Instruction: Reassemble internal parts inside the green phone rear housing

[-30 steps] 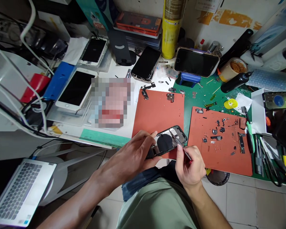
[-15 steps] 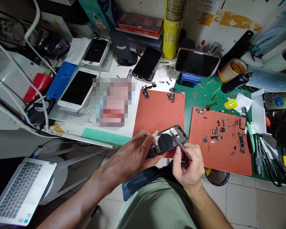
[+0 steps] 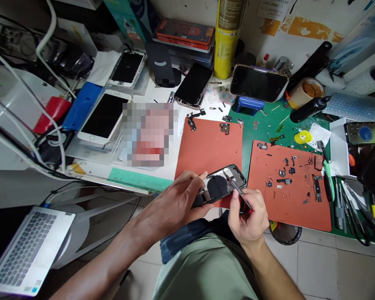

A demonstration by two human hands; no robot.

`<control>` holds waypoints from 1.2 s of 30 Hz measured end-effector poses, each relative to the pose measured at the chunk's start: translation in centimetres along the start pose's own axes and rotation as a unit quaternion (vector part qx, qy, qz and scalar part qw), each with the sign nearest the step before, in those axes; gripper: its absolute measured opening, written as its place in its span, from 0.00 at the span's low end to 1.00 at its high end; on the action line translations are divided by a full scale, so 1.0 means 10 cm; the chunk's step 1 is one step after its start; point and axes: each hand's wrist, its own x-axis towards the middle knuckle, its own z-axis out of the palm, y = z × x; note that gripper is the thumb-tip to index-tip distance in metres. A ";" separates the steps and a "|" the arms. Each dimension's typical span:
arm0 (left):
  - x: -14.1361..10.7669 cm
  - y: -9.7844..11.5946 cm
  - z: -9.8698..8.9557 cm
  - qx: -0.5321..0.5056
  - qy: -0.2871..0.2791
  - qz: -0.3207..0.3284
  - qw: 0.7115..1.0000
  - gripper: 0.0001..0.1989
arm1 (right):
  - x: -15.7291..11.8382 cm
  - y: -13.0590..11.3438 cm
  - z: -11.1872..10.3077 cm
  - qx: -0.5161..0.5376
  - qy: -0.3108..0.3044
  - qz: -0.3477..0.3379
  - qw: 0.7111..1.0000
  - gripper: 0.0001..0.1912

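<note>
My left hand point(image 3: 187, 195) grips the lower left end of an opened phone housing point(image 3: 218, 186), which is tilted over the front edge of the left red mat point(image 3: 209, 146). A round black patch shows inside the housing. My right hand point(image 3: 250, 212) is closed on a thin metal tool point(image 3: 236, 186) with a ridged grip; its tip points into the upper right part of the housing. Whether the tip touches anything inside is too small to tell. Small phone parts point(image 3: 224, 128) lie at the back of the left mat.
Another red mat point(image 3: 290, 212) at the right bears several small parts. Phones point(image 3: 102, 114) lie at the left, and one stands on a blue holder point(image 3: 249, 104). Tools point(image 3: 356, 208) are at the far right, a laptop point(image 3: 31, 250) at the lower left.
The view has shifted very slightly. Both hands keep nearly the same hold, with the tool still pointing into the housing.
</note>
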 end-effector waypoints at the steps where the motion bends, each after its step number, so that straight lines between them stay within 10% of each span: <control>1: 0.00 0.00 0.01 -0.003 -0.001 0.001 1.000 0.16 | 0.00 0.00 0.00 -0.001 0.000 0.003 1.000 0.21; 23: -0.02 0.04 0.08 0.043 0.050 0.009 0.998 0.28 | -0.09 -0.01 0.01 0.013 0.042 0.062 0.997 0.19; 36: 0.06 0.13 0.18 0.144 0.133 0.051 0.979 0.23 | 0.01 -0.05 -0.19 0.201 0.086 0.411 0.885 0.14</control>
